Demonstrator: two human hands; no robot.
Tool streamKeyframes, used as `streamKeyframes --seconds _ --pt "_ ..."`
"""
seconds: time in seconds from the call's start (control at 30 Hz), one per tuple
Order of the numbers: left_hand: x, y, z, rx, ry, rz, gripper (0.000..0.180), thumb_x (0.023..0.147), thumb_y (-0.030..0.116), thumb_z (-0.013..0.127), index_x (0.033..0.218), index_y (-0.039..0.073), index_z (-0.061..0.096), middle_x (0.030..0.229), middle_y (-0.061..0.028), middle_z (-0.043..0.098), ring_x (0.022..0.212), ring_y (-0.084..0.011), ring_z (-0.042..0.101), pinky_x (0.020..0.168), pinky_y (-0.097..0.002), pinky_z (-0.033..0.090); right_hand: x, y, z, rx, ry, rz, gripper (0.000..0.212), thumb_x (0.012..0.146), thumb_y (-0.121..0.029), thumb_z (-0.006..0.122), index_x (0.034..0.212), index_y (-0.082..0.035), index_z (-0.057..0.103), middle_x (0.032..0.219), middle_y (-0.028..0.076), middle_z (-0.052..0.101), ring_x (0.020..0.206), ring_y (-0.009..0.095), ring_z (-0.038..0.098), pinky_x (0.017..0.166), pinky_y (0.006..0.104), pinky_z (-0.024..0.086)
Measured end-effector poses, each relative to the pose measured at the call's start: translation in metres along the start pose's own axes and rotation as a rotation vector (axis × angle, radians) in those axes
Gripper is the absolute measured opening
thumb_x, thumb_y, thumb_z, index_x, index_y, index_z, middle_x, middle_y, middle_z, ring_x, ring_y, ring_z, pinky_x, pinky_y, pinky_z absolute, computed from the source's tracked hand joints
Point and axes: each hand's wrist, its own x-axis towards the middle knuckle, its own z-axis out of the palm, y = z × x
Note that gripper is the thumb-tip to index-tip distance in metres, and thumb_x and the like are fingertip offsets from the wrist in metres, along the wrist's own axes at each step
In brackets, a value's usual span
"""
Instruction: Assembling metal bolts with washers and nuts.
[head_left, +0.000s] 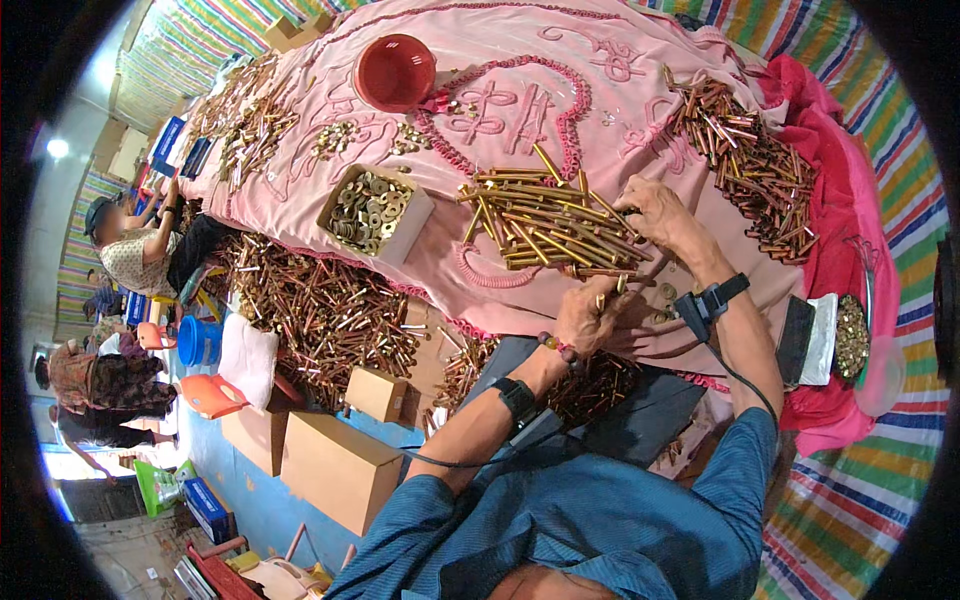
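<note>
My left hand [588, 318] is closed at the near edge of a heap of long brass-coloured bolts [545, 222] on the pink cloth. A brass-coloured bolt end [601, 299] shows between its fingers. Just right of the heap, my right hand [664, 213] has its fingers curled in a pinch beside the bolt ends; whatever they hold is hidden. A few loose washers [667, 292] lie on the cloth between my forearms. Left of the heap stands an open carton [408, 232] filled with flat metal washers [367, 212].
A red plastic bowl [394, 73] sits farther back, near small piles of nuts [335, 140]. Darker bolts [750, 165] are heaped at the right, with a large pile [310, 310] at the left below the cloth. Cardboard boxes [335, 470] stand near my left elbow. Another person [145, 250] works far left.
</note>
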Motion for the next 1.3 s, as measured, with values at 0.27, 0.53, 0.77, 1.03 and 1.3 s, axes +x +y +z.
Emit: streamKeyframes --seconds 0.27,0.53,0.77,1.03,1.3 --pt "0.003 0.007 0.001 -0.051 -0.004 -0.030 0.018 0.098 0.016 0.067 0.113 0.009 0.072 0.088 -0.0167 0.070 0.079 -0.0360 0.070 0.069 -0.0399 0.055 -0.009 0.008 0.006 0.088 0.142 0.073 0.025 0.077 -0.007 0.073 0.102 -0.002 0.075 0.093 0.014 0.065 0.088 0.030 0.067 0.079 0.0383 0.054" --pt "0.003 0.011 0.001 0.004 0.056 0.002 0.016 0.097 0.018 0.069 0.111 0.011 0.074 0.073 -0.0139 0.066 0.066 -0.0287 0.069 0.059 -0.0378 0.053 -0.076 -0.026 -0.035 0.195 0.243 0.411 0.022 0.085 -0.009 0.075 0.105 0.000 0.075 0.095 0.010 0.069 0.087 0.017 0.066 0.076 0.0301 0.053" --pt "0.005 0.011 0.004 -0.108 0.035 0.004 0.020 0.098 0.020 0.070 0.116 0.011 0.076 0.081 -0.0124 0.074 0.068 -0.0189 0.070 0.062 -0.0338 0.054 -0.128 -0.043 -0.034 0.191 0.082 0.568 0.024 0.088 -0.013 0.075 0.109 -0.001 0.076 0.100 0.009 0.069 0.094 0.018 0.067 0.084 0.0302 0.052" --pt "0.013 0.021 0.008 -0.057 -0.017 -0.010 0.018 0.098 0.015 0.069 0.112 0.006 0.074 0.079 -0.0131 0.070 0.069 -0.0199 0.067 0.065 -0.0341 0.053 -0.160 -0.047 -0.032 0.400 0.299 0.677 0.027 0.096 -0.014 0.068 0.118 0.002 0.071 0.099 0.007 0.071 0.087 0.015 0.067 0.078 0.0293 0.054" --pt "0.013 0.014 0.018 -0.060 -0.077 -0.010 0.018 0.098 0.015 0.067 0.112 0.007 0.075 0.080 -0.0135 0.070 0.071 -0.0226 0.069 0.067 -0.0358 0.054 -0.170 -0.055 -0.030 0.409 0.298 0.842 0.037 0.099 -0.016 0.064 0.133 0.000 0.065 0.097 0.007 0.072 0.082 0.011 0.066 0.073 0.0271 0.054"
